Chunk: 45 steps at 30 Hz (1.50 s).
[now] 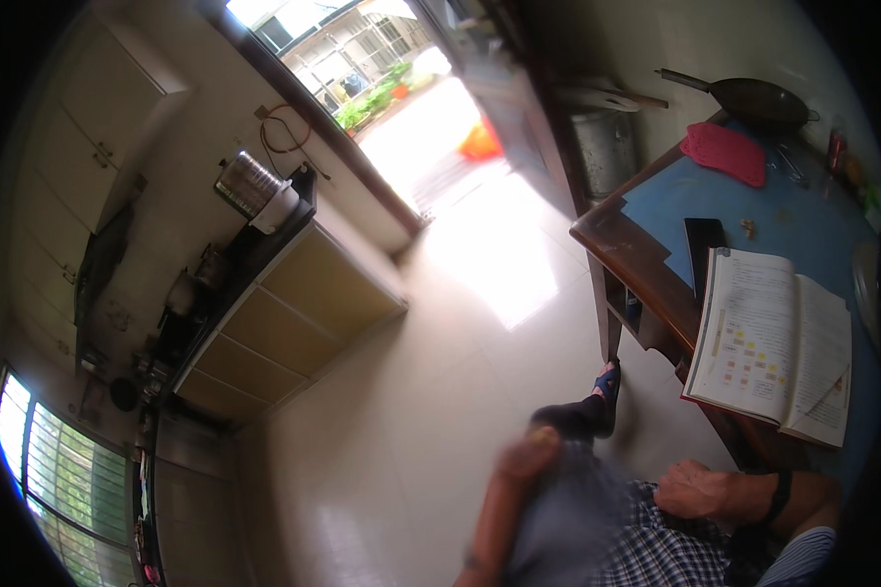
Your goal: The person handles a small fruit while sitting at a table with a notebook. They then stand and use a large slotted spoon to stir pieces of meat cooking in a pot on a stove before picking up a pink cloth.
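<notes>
Blurred by motion, my left hand point(527, 453) is over the knee end of grey cloth point(573, 513) on my leg. A small yellowish patch shows at its fingers; I cannot make out whether it holds something. My right hand point(690, 490) rests with curled fingers on checked fabric point(661, 543) over my lap, just below the table edge. A black band point(780, 497) circles that wrist. To the right, an open book point(756, 330) with printed pages and small coloured boxes lies on the table, apart from both hands. A black phone-like slab point(703, 246) is partly under it.
The wooden table point(609, 238) has a blue cover point(653, 198) bearing a pink cloth or mat point(727, 152). A wok point(760, 101) is beyond it, beside a metal drum point(603, 150). My slippered foot point(608, 385) stands near the table leg. Kitchen cabinets point(294, 308) line the left.
</notes>
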Motion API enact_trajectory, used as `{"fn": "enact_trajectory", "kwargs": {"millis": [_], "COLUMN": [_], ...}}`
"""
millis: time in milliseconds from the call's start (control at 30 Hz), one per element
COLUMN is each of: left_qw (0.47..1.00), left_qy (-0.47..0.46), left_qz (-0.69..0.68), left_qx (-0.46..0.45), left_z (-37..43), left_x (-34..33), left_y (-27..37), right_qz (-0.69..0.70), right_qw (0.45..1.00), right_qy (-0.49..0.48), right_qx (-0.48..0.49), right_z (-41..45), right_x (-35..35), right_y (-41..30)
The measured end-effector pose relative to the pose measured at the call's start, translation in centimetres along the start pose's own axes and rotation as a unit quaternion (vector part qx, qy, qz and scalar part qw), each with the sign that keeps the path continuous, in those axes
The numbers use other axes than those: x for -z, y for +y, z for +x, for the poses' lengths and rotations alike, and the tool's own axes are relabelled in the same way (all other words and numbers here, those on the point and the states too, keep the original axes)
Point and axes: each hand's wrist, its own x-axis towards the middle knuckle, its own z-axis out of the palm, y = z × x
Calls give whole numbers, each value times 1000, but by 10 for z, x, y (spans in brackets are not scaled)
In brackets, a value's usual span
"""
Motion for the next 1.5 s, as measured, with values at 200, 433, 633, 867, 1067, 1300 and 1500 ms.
{"fn": "enact_trajectory", "kwargs": {"millis": [200,433,633,867,1067,1300,1500], "left_qw": [993,999,1000,999,999,997,982], "left_qy": [-111,-29,14,-20,-43,-50,-52], "left_qz": [47,-6,15,-41,-1,47,177], "left_qx": [-13,14,-21,16,-18,-27,-36], "left_z": [4,2,-1,2,-4,-4,8], "left_x": [-100,4,3,-9,-27,-104,-182], "left_y": [-24,3,0,0,-13,-24,-34], "right_qz": [-24,14,-16,-70,-8,86,23], "right_qw": [1000,981,999,995,992,926,987], "right_qy": [-7,-192,-46,-64,-123,-352,-147], "right_qx": [8,-35,13,31,-18,-103,-56], "right_z": [-1,3,3,7,-2,12,-7], "right_x": [10,-12,13,31,-14,-19,-15], "right_y": [6,-1,5,3,-6,-5,4]}}
